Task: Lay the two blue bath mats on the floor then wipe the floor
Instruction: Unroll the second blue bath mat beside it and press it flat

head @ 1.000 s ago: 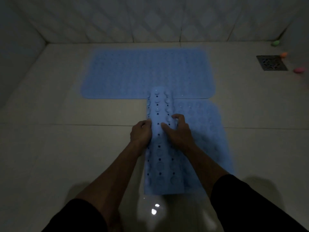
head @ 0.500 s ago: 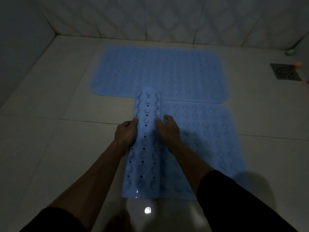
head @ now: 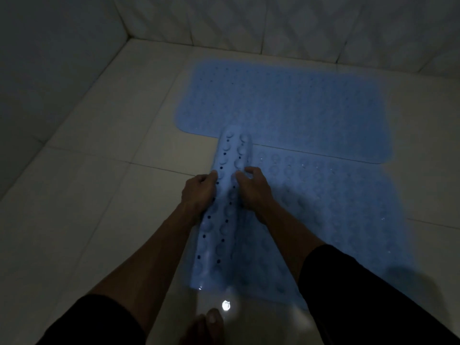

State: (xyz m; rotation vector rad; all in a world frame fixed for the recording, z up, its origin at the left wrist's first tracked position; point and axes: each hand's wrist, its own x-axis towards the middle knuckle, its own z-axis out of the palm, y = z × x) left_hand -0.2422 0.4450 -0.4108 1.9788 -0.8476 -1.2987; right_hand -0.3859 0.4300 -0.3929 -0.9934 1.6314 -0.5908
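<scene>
One blue bath mat [head: 286, 105] lies flat on the pale tiled floor near the far wall. The second blue mat [head: 331, 202] lies in front of it, flat on its right part, while its left part is still curled into a roll [head: 224, 220] showing suction cups and holes. My left hand [head: 198, 192] presses the roll's left side. My right hand [head: 252, 190] rests on the roll's right side where it meets the flat part. Both hands grip the roll between them.
Tiled walls meet in a corner [head: 127, 38] at the upper left. Bare floor tiles [head: 87, 195] stretch to the left of the mats. My foot [head: 206, 324] shows at the bottom beside a bright light reflection [head: 226, 305].
The roll has moved left and got narrower, leaving more of the second mat flat on the right. The view swung left, so the floor drain and small coloured objects left the frame.
</scene>
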